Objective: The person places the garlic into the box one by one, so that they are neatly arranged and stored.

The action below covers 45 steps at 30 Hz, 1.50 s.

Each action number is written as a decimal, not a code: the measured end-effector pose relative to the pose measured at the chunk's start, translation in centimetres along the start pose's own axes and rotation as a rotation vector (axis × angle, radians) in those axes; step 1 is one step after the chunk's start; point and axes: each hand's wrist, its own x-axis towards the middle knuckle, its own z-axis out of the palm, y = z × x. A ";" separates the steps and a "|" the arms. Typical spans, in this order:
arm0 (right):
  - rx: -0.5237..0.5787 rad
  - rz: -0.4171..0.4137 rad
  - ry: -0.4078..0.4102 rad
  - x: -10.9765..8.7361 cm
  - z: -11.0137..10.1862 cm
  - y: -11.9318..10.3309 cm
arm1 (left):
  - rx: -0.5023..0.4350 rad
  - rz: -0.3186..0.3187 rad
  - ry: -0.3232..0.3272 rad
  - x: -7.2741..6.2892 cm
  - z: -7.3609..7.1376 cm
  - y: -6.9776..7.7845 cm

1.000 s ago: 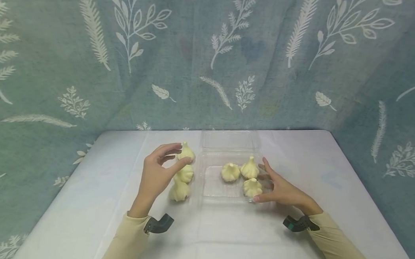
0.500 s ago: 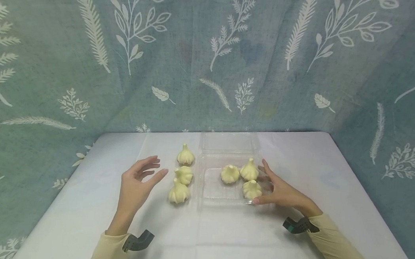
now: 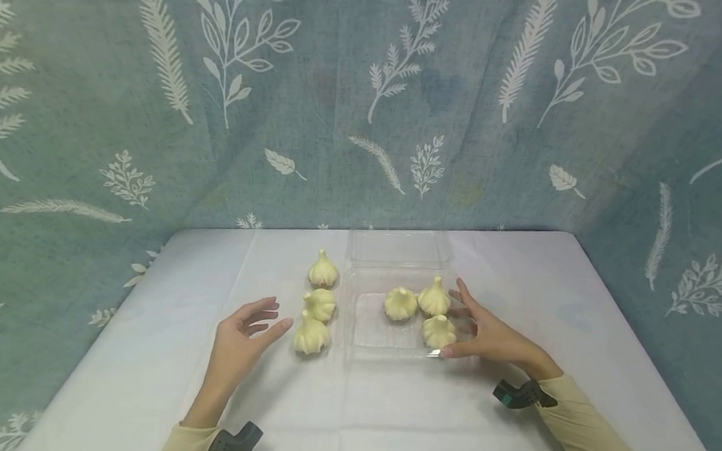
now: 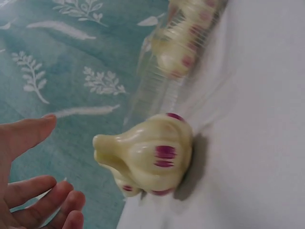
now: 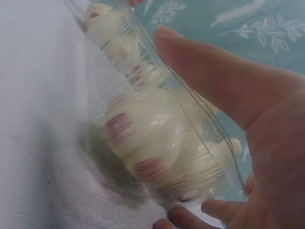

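Note:
My left hand (image 3: 236, 345) hovers with parted, relaxed fingers just left of a column of three garlic bulbs. The back bulb (image 3: 324, 270) stands upright, the middle one (image 3: 320, 304) leans left, and the front one (image 3: 311, 335) is closest to the thumb. In the left wrist view, a bulb (image 4: 157, 152) with purple marks sits apart from the fingers. My right hand (image 3: 493, 337) grips the right side of a clear plastic container (image 3: 373, 323), thumb at its front corner. Inside are three more bulbs: one left (image 3: 400, 304), one back right (image 3: 434, 297), one front right (image 3: 439, 332).
The container's clear lid (image 3: 399, 248) lies folded open toward the back. A white cloth (image 3: 399, 421) covers the table. Behind it hangs a blue-green leaf-patterned curtain (image 3: 317, 126), which also surrounds both sides.
My left hand has drawn away from the back garlic bulb, leaving it upright, and has moved left and toward me. The right hand stays at the container.

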 end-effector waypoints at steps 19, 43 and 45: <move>0.003 0.015 -0.015 -0.7 0.3 0.2 | 0.035 -0.014 -0.130 -0.9 1.2 -1.8; 0.018 0.016 -0.013 -0.1 0.1 0.4 | 0.097 -0.061 -0.186 -0.7 2.9 -2.9; 0.016 0.026 -0.012 0.0 0.1 0.3 | 0.106 -0.063 -0.187 -0.5 3.1 -2.9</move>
